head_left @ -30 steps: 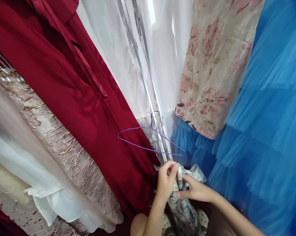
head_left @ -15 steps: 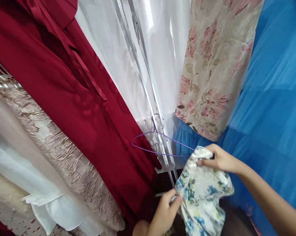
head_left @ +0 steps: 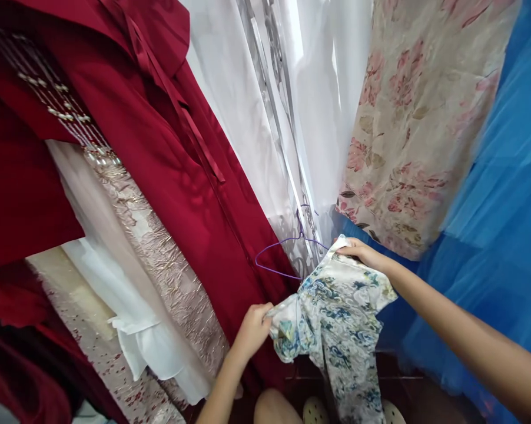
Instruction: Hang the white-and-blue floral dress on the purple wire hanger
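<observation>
A white garment with blue and green flowers (head_left: 336, 312) hangs stretched between my two hands. My left hand (head_left: 253, 330) is closed on its lower left edge, which looks like a sleeve. Higher up on the right, my right hand (head_left: 361, 254) pinches the opposite upper edge. Just behind the garment is a purple wire hanger (head_left: 272, 271), its hook up against a metal pole. The cloth covers the hanger's right part, so I cannot tell whether it is inside the garment.
Metal poles (head_left: 287, 129) stand behind the hanger. A long dark red dress (head_left: 177, 194) hangs to the left, beside a pinkish textured gown (head_left: 155, 259). On the right hang a cream floral dress (head_left: 407, 135) and a blue tulle skirt (head_left: 473, 253). Light perforated shoes (head_left: 315, 410) show below.
My left hand has moved left and up, pulling the garment's edge outward so the cloth is spread wider. My right hand has risen a little. The view has shifted left.
</observation>
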Available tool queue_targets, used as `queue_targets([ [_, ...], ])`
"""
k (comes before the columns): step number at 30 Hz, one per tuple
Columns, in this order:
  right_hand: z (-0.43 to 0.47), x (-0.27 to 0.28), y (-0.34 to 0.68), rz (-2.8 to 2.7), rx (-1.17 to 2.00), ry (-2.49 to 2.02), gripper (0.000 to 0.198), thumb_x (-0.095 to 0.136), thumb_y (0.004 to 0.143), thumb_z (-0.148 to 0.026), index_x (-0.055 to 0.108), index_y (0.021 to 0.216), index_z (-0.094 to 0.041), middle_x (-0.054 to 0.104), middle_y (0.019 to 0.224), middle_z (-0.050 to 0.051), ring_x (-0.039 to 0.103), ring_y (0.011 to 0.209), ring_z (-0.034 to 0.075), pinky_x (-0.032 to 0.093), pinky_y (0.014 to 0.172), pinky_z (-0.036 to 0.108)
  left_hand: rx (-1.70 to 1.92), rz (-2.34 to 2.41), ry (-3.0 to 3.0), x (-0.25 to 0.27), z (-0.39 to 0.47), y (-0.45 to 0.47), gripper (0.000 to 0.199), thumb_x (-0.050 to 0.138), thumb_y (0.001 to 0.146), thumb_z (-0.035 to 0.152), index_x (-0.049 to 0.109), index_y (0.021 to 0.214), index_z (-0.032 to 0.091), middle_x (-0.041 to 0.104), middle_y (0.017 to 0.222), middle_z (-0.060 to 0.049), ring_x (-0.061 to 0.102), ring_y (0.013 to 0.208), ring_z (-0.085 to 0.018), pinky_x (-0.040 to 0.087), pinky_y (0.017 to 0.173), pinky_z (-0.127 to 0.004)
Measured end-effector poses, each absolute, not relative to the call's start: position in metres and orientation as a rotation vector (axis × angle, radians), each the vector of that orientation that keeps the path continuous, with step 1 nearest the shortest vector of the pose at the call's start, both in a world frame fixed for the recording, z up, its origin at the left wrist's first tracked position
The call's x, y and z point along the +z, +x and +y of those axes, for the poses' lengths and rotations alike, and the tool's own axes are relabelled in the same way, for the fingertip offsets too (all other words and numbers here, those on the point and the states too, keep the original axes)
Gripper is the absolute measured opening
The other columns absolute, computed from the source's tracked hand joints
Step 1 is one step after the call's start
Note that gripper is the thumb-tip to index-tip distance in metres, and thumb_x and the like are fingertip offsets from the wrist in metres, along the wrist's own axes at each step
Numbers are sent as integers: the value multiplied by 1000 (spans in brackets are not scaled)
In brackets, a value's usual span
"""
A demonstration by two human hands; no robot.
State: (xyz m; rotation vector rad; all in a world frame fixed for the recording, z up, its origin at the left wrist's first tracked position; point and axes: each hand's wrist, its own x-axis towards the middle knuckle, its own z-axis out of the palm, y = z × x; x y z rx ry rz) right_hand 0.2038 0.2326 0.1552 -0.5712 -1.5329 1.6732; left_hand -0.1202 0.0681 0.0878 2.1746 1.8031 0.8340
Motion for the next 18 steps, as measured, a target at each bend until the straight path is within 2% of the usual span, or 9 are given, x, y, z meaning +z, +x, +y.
queue_targets([
  [4, 228, 168, 205, -1511, 1765, -563, 18, 80, 65, -26, 71, 78, -16, 73, 73, -1, 66, 69, 17, 48, 70, 27, 915, 1813, 2261, 107, 108, -171, 16, 43, 69, 8, 55, 65, 18, 60, 68, 0, 56, 69, -17, 42, 69, -25],
  [7, 226, 173, 200, -1490, 1822, -557, 19, 78, 66, -23, 74, 83, -16, 77, 80, 1, 70, 78, 20, 50, 78, 28, 1050, 1883, 2246, 137, 147, -188, 26, 40, 64, 5, 60, 72, 18, 64, 77, -2, 58, 77, -18, 44, 75, -27],
  [10, 228, 171, 199, -1425, 1928, -572, 22, 73, 72, -24, 75, 92, -14, 79, 85, 5, 73, 81, 23, 53, 81, 31, 1182, 1935, 2234, 165, 184, -187, 30, 39, 66, 4, 63, 76, 18, 67, 86, -4, 61, 85, -19, 45, 81, -28],
  [13, 231, 165, 201, -1365, 2057, -604, 25, 65, 77, -25, 75, 96, -12, 80, 87, 10, 75, 80, 27, 56, 82, 37, 1251, 1976, 2223, 176, 209, -181, 27, 40, 69, 4, 63, 71, 17, 69, 101, -6, 62, 97, -19, 45, 87, -27],
  [16, 233, 160, 204, -1335, 2107, -607, 26, 62, 80, -22, 74, 100, -11, 80, 90, 10, 75, 83, 27, 57, 83, 36, 1189, 2018, 2211, 169, 215, -179, 26, 44, 69, 3, 65, 65, 18, 70, 89, -6, 63, 85, -19, 45, 80, -27],
  [18, 233, 160, 204, -1318, 2119, -594, 26, 62, 81, -20, 73, 102, -11, 80, 93, 9, 75, 85, 26, 58, 83, 34, 1161, 2054, 2198, 160, 211, -180, 27, 46, 69, 3, 69, 68, 19, 68, 82, -5, 61, 80, -19, 44, 76, -27],
])
